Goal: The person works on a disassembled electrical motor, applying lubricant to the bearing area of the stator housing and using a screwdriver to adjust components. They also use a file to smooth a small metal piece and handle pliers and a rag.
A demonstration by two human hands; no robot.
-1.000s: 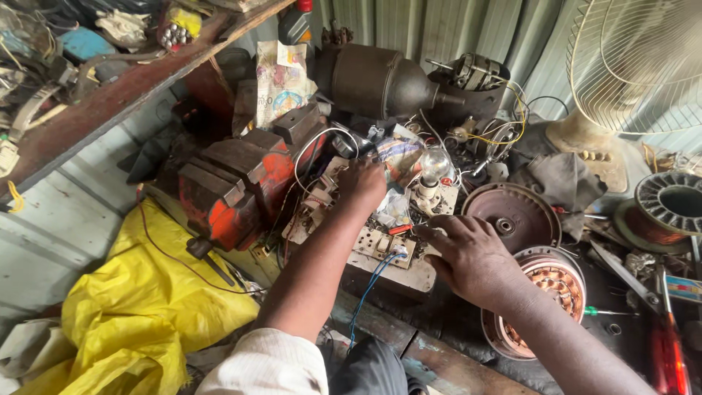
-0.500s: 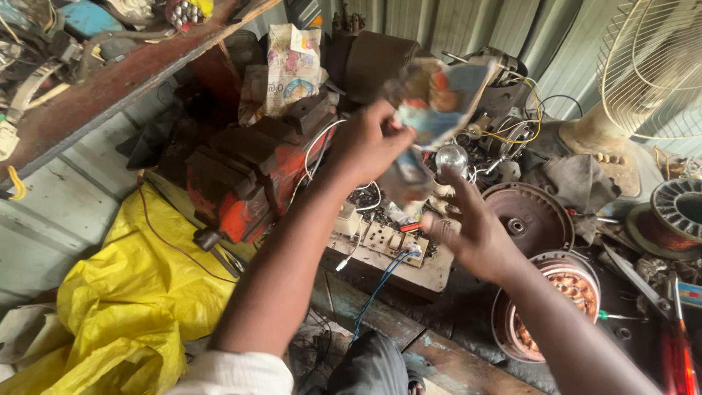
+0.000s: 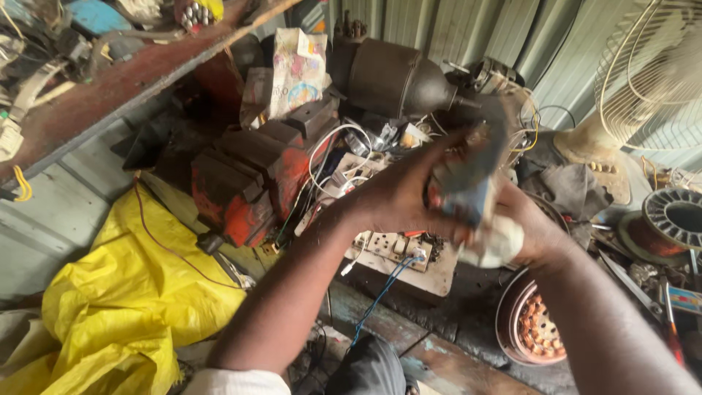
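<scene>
My left hand (image 3: 391, 201) is raised over the bench and grips a small blue and red packet (image 3: 462, 183), blurred by motion. My right hand (image 3: 545, 232) meets it from the right and cups a white rounded object (image 3: 499, 246), which looks like a bulb. The two hands touch around these items. Below them lies a wooden board with sockets and wires (image 3: 398, 254).
A red bench vise (image 3: 248, 175) stands at the left, a dark motor (image 3: 398, 77) behind it, a printed bag (image 3: 296, 69) beside it. A yellow cloth (image 3: 117, 292) lies low left, a fan (image 3: 651, 73) at the right, a copper-wound stator (image 3: 530, 329) and wire spool (image 3: 673, 219) nearby.
My left hand lifted the packet off the board and brought it down toward my right hand. My right hand rose from the bench with the white object; both hands now meet.
</scene>
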